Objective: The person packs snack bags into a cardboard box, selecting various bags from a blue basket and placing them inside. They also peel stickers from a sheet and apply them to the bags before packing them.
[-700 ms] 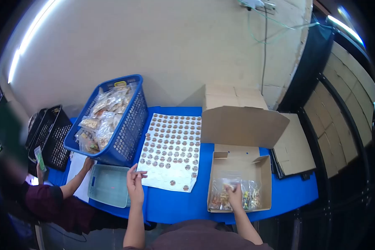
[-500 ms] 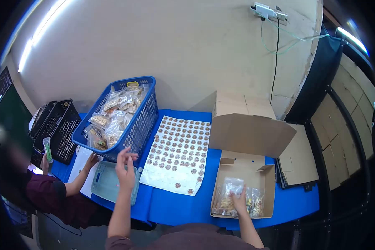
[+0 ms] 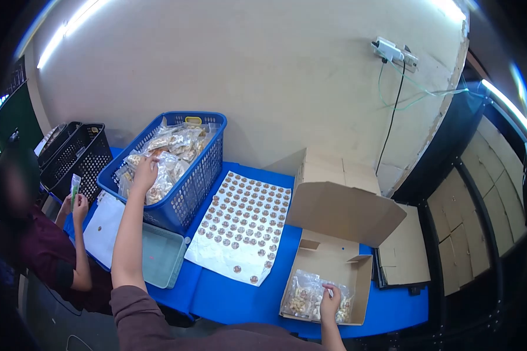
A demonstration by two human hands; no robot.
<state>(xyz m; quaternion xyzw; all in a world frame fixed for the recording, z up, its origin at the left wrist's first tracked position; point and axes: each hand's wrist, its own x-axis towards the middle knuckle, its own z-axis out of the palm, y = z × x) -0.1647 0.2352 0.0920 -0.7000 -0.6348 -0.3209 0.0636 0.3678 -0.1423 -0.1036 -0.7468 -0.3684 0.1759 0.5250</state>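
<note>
My left hand reaches into the blue basket, its bent fingers closed on one of the clear plastic bags of pale snack pieces heaped there. The fingertips partly cover that bag. Over at the right, my right hand is above an open cardboard box, fingers loosely curved and a little apart. Under and beside it lie filled clear bags along the box's near side; the hand hides part of them.
A sheet of round stickers lies mid-table, with a green tray to its left. The box's lid stands raised; flat cardboard lies beside it. At left, a co-worker holds a small packet near black baskets.
My left hand has moved from above the green tray into the blue basket. The bag in my right hand now lies in the box. The co-worker's hands have come together at the packet.
</note>
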